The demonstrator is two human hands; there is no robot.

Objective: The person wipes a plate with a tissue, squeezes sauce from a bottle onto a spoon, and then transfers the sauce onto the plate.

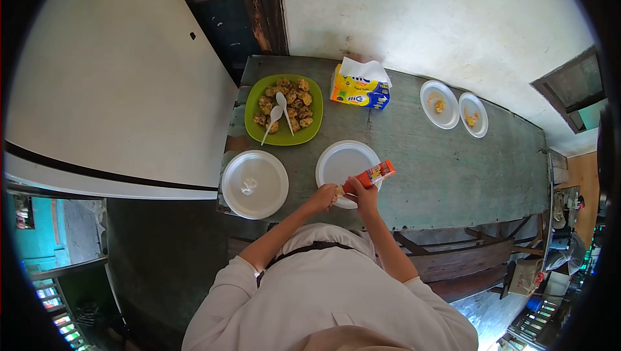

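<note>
A red sauce bottle (378, 173) lies tilted over a white plate (333, 157), its pale yellow cap end pointing toward my left hand. My right hand (364, 196) is closed around the bottle's body. At the cap end, my left hand (323, 197) has its fingers closed on the bottle cap (339, 190). Whether the cap is loose cannot be seen. To the left sits another white plate (272, 203) with a small crumpled clear plastic piece (248, 186) on it.
A green plate (251, 121) holds browned, fried-looking food pieces (304, 95) and two white spoons (281, 100). Behind stands a yellow and blue tissue pack (362, 89). Two white plates (429, 95) with food bits lie near the wall. A wooden bench (462, 262) is below the table (453, 176).
</note>
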